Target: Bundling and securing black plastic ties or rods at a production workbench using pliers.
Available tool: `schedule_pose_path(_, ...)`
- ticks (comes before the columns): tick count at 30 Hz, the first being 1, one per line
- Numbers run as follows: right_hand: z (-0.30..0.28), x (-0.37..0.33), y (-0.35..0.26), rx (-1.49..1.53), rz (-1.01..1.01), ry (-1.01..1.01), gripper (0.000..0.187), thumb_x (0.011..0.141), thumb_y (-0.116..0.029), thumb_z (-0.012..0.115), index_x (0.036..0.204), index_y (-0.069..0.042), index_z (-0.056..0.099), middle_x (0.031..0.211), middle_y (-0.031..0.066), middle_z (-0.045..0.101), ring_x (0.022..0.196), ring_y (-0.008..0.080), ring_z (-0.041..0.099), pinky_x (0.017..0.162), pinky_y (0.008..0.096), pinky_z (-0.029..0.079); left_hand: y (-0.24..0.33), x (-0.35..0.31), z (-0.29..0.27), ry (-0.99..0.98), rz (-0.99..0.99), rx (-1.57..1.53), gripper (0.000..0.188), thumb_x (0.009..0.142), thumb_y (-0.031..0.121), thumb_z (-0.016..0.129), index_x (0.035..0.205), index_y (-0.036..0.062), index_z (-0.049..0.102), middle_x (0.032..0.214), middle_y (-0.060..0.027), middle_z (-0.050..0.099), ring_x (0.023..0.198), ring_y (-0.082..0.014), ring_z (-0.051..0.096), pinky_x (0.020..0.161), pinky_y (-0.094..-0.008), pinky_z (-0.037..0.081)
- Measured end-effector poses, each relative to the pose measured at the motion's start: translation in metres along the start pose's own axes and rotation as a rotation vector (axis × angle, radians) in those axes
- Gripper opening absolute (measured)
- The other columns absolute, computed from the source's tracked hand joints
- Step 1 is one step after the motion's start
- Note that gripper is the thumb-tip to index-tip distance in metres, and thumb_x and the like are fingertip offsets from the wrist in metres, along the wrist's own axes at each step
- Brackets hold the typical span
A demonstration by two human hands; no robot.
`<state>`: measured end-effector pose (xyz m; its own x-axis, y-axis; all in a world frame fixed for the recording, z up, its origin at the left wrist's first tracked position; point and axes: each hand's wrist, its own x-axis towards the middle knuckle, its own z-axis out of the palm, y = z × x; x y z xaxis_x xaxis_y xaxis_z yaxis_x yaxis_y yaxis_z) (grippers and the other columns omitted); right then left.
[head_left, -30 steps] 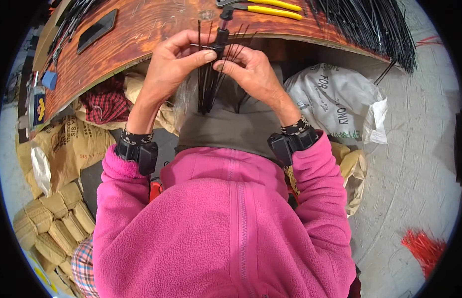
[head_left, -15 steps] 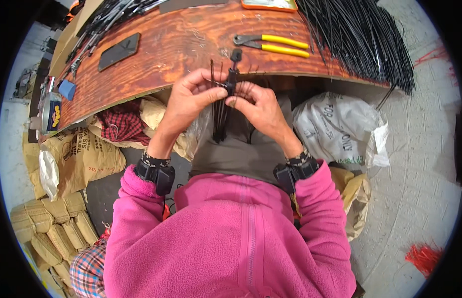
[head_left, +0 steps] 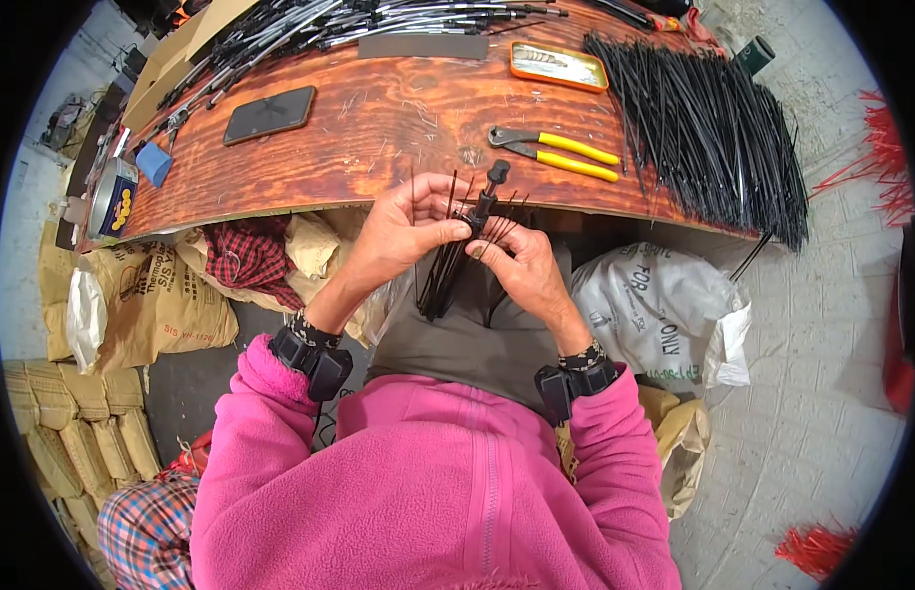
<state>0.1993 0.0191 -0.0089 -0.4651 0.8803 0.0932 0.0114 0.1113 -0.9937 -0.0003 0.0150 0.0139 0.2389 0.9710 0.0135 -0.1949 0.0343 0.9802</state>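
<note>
Just off the table's near edge, above my lap, I hold a knob-topped black hub [head_left: 484, 208] with thin dark rods fanning out and hanging from it; it looks like part of an umbrella frame. My left hand [head_left: 403, 228] is closed on the hub's left side, thumb pressed against it. My right hand [head_left: 528, 270] pinches at the hub's right side, where several rods pass between its fingers. Exactly which rods each hand grips is partly hidden. Beyond the hands, pincers [head_left: 577, 170] with yellow handles lie on the wooden table [head_left: 369, 138].
A large bundle of black rods [head_left: 708, 138] covers the table's right end. Silver-and-black rod assemblies [head_left: 379, 22] lie along the back, near an orange-rimmed tin [head_left: 513, 65]. A phone [head_left: 270, 114], a blue block [head_left: 153, 164] and a can [head_left: 108, 200] are leftward. Sacks [head_left: 654, 310] stand below.
The view has tilted up, showing more of the table's back. The hub stays in both hands and stands a little more clearly above the fingers, with rods spread to the right.
</note>
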Motion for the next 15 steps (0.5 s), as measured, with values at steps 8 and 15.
schedule_pose_path(8,0.001,-0.003,0.003,0.015,-0.020,0.020,0.021,0.091,-0.007,0.066,0.110,0.002,0.066,0.093,0.0017,0.071,0.086,0.0056,0.061,0.080,0.0237,0.050,0.002,-0.012,0.013,0.096,0.032,0.064,0.047,0.085,-0.003,0.069,0.129,-0.0011,0.052,0.109,-0.0089,0.067,0.099,-0.0118,0.064,0.088,-0.0272,0.053)
schedule_pose_path(15,0.005,-0.005,0.003,-0.033,-0.038,0.077,0.019,0.090,-0.007,0.067,0.107,0.002,0.067,0.091,0.0025,0.071,0.085,0.0057,0.062,0.078,0.0245,0.051,0.008,-0.016,0.026,0.124,0.060,0.057,0.039,0.086,-0.003,0.067,0.123,-0.0015,0.057,0.106,-0.0097,0.069,0.097,-0.0121,0.065,0.087,-0.0267,0.054)
